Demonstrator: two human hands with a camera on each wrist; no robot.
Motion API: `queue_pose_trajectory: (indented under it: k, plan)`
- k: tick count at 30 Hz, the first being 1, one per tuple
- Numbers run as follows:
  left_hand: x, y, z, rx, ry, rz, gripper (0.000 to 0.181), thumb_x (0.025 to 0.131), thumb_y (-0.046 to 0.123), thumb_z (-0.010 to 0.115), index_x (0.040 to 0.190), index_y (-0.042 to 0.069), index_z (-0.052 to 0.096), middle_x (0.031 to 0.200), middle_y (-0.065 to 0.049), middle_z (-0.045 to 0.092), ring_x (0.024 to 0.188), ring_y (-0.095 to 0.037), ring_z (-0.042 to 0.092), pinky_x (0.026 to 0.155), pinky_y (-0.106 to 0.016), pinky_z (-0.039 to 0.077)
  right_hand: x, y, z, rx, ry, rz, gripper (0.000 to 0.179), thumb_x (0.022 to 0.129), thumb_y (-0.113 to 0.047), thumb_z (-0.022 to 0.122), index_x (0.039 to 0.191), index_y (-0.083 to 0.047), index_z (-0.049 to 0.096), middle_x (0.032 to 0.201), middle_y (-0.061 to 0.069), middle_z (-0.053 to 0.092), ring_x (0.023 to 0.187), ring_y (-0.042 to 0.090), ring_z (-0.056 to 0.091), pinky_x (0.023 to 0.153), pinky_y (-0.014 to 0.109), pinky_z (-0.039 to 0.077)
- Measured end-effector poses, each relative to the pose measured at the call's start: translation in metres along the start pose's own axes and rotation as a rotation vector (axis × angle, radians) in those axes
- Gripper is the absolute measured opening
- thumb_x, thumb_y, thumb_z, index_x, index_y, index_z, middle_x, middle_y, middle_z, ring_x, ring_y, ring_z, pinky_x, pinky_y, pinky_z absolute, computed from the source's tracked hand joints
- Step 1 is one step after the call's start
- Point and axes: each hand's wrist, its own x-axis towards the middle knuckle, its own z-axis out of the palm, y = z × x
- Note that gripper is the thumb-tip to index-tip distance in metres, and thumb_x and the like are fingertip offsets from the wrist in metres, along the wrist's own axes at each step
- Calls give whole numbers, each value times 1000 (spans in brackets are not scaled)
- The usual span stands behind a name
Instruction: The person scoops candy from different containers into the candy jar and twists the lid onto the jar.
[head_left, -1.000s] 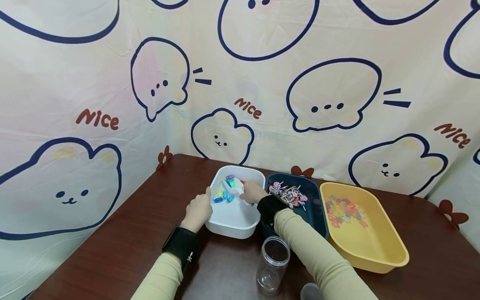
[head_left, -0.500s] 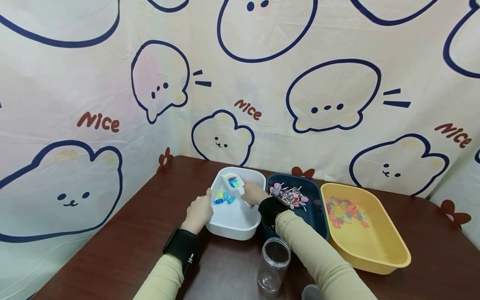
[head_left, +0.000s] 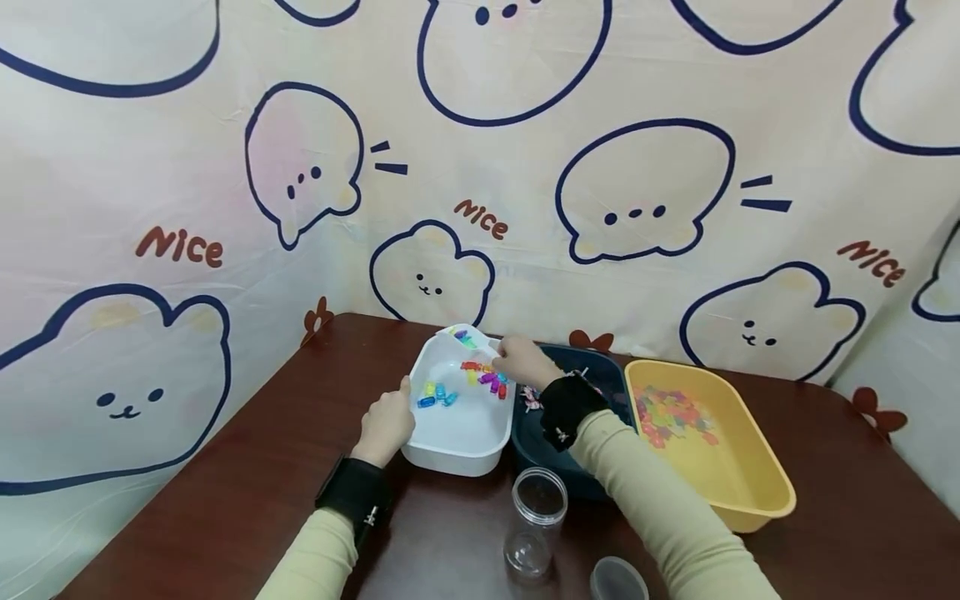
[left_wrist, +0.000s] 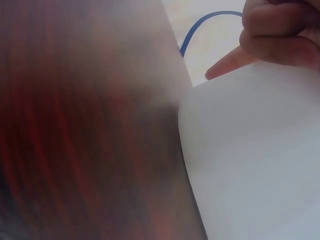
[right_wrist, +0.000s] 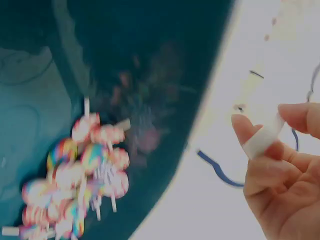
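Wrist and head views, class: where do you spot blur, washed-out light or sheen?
Left wrist: the tabletop is smeared and soft; right wrist: lollipops blurred, scoop handle and backdrop washed pale; head: cartoon drawings crisp, a sheen on the near tabletop.

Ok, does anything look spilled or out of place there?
Nothing stands out: the bright pieces lie in the white tub or scoop, the clear jar stands upright, uncapped, with a round lid nearby.
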Motion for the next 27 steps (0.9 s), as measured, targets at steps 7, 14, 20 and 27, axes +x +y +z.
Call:
queue_pose_trajectory:
  k: [7,14,20,27]
  plan:
    - [-3,-1,-3,-35,-16,42,52,99,-2,49,150,-9,41,131,-34,62,91,-41,69,72,-49,56,-61,35,-36,-9,98,-42,25,104,-9,53,118,8,63,86,12,60,69,19,52,62,26,41]
    - [0,-8,-14,-101,-39,51,51,104,11,50,151,-7,39,136,-36,57,105,-49,66,83,-57,56,-133,63,-55,-81,183,-74,18,102,-4,57,112,9,64,91,16,65,82,26,55,73,36,48]
    - [-17,5,-25,-152,226,171,38,103,8,56,137,-8,58,135,-31,59,113,-46,61,93,-57,54,-179,79,-54,-110,245,-51,9,100,-3,61,106,2,65,87,8,60,88,27,50,76,37,42]
    - [-70,29,-13,-446,-44,544,35,104,16,60,132,-4,63,124,-21,68,109,-35,62,88,-44,56,-216,88,-40,-137,294,-61,6,96,-5,67,101,-4,69,87,0,65,86,20,48,72,31,38]
